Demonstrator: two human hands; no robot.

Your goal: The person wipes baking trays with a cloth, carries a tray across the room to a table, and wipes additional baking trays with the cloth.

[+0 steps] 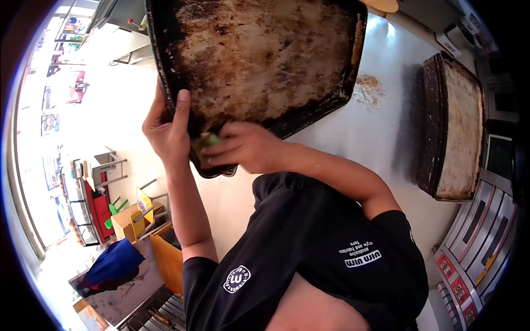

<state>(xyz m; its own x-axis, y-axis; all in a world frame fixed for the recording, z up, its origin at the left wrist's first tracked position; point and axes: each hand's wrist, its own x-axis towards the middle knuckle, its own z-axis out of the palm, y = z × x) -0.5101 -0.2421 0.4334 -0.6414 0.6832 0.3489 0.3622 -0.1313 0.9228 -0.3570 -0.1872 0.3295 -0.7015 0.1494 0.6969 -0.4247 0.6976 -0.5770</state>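
Observation:
A large baking tray (265, 60), dark at the rim and stained brown inside, is held up tilted in front of me. My left hand (168, 129) grips its left edge, with the thumb on the inner side and the fingers behind. Inside the near corner of the tray, my right hand (251, 146) presses a small green and yellowish sponge (211, 140) against the surface. Motion blurs the fingers and the sponge, so its shape is partly unclear.
Under the tray is a shiny metal table (381, 129) with a patch of brown crumbs (369, 90). A stack of baking trays (452, 129) stands on its right side. Ovens (469, 243) line the lower right. To the left are a cardboard box (127, 222) and blue cloth (115, 262).

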